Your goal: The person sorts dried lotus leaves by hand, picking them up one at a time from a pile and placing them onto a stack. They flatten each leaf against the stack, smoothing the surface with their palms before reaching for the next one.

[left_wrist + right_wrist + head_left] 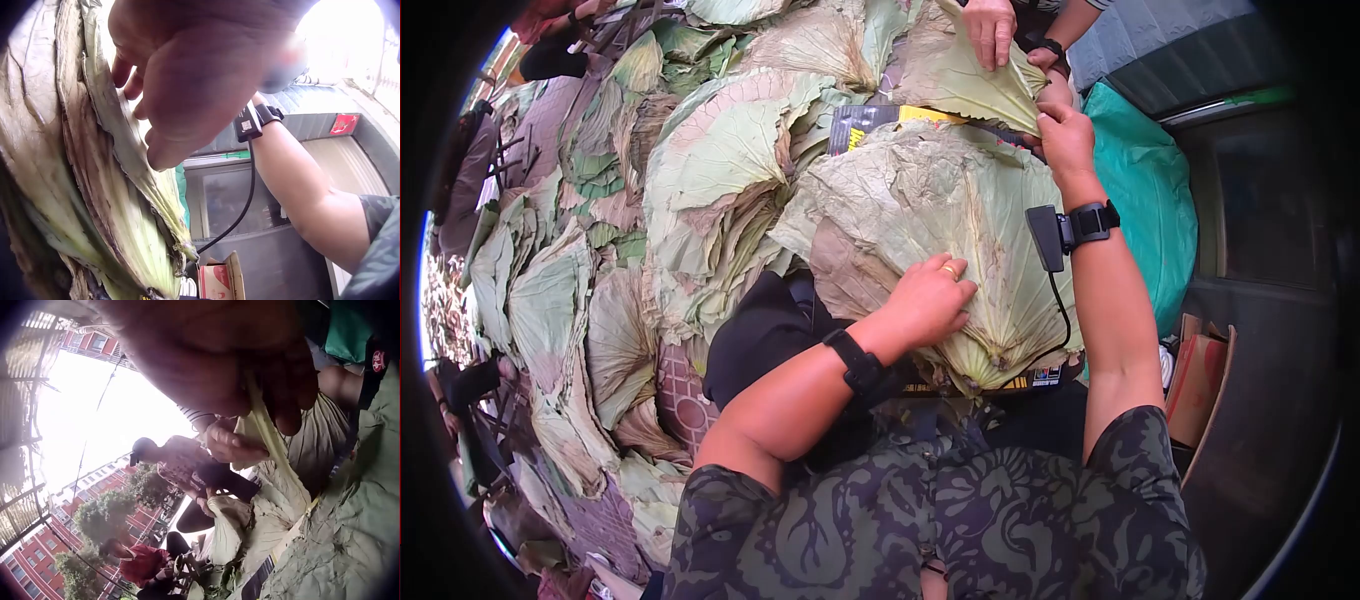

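A folded stack of large dried lotus leaves [1000, 230] lies across my lap, its stalk ends pointing towards me. On top of it rests my left hand [925, 300], and the left wrist view shows its fingers [139, 84] against the leaf surface. Ahead and to the right, my right hand [1068, 140] pinches the edge of another lotus leaf [970, 85]. The right wrist view shows that leaf's pale folded edge [269, 434] between my thumb and fingers. Another person's hand [990, 35] also touches this leaf, from the far side.
Beneath the stack shows a black and yellow printed box [865, 125]. Piles of lotus leaves [710, 170] cover the paving on the left. A green sack [1140, 200] and a cardboard box [1200, 385] stand on the right. Other people [194, 472] sit beyond.
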{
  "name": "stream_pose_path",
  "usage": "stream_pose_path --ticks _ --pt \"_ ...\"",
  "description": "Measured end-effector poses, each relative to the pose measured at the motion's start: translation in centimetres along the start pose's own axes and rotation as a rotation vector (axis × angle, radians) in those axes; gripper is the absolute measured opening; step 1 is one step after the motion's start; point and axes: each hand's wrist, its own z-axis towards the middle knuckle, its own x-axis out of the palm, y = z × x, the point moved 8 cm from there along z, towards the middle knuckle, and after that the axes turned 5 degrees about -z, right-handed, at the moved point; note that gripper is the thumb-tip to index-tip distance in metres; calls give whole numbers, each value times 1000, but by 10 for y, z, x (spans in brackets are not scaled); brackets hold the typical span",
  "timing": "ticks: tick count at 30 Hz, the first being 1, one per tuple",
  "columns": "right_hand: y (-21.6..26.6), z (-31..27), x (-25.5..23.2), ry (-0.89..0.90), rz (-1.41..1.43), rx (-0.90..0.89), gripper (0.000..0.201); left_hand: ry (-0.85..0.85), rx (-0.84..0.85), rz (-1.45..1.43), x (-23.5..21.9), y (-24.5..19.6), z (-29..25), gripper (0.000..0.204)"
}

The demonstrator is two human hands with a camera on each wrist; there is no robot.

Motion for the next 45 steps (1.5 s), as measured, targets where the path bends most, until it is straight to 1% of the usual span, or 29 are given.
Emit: stream_pose_path --ticks 1,3,5,8,9,11,13,15,16,17,19,20,21,23,24,27,28,29,30,31,33,35,36,37,38,39,40,44,45 --pt "0 -3 0 1 -3 -1 27 1 -4 -6 0 1 -1 39" --pt "3 -13 -18 -141 286 -68 24 4 -11 -10 -3 1 0 38" --pt "23 -40 -37 -156 283 -109 25 13 -6 -14 -4 0 1 37" --pt "31 -98 -70 -329 488 -193 30 -132 -5 -96 -15 1 -1 34" --pt "27 -120 -78 -367 524 -200 33 -130 6 -99 -15 0 -1 34" --pt "12 -167 -84 -412 575 -76 39 -187 1 -244 -17 3 0 32" --pt "-13 -207 -68 -384 689 83 45 -214 54 -252 -11 5 6 32" --pt "-31 -243 -38 -260 794 241 49 -202 -306 -935 5 33 9 38" --pt "-36 -258 -23 -205 809 310 49 -182 -447 -1287 11 35 6 47" --pt "-41 -271 -10 -146 825 381 50 -166 -442 -1283 11 35 7 47" --pt "-48 -285 13 22 766 457 50 -218 -550 -1422 14 45 3 53" --pt "-50 -288 14 67 647 457 48 -218 -548 -1391 17 48 4 56" --pt "-56 -288 13 57 648 458 48 -209 -543 -1389 17 48 3 56" --pt "-57 -276 2 41 313 264 46 -202 -506 -1398 16 47 3 56" --pt "-56 -271 -3 44 283 269 45 -200 -502 -1401 15 44 3 56" --pt "-65 -260 -9 -36 388 342 49 -195 -493 -1378 9 43 2 53" --pt "-64 -260 -11 -84 499 401 53 -118 -445 -1386 10 39 6 49" --pt "-64 -257 -10 -83 496 402 53 -41 -396 -1392 11 35 8 45" --pt "-66 -255 -11 -129 554 418 56 -40 -397 -1394 12 35 10 45" --pt "-70 -254 -12 -176 612 435 60 -2 -415 -1305 15 35 10 41" --pt "-77 -251 -9 -198 631 428 56 36 -432 -1216 24 38 14 37" --pt "-90 -247 -4 -216 652 422 53 -102 -94 -734 13 30 24 36" --pt "-96 -244 -8 -246 554 360 45 -168 -29 -661 1 16 19 37" --pt "-97 -242 -14 -276 457 299 38 -166 -31 -660 -1 6 15 37" --pt "-102 -241 -16 -277 459 304 38 -188 -13 -634 -6 -5 10 38" --pt "-98 -241 -24 -309 340 214 33 -208 6 -607 -7 -10 7 39" --pt "-93 -241 -30 -339 221 123 28 -165 3 -576 0 -9 7 42" --pt "-103 -241 -35 -335 121 107 30 -86 -31 -512 19 1 5 44" --pt "-105 -242 -33 -250 60 193 33 -70 -72 -585 22 5 5 45"
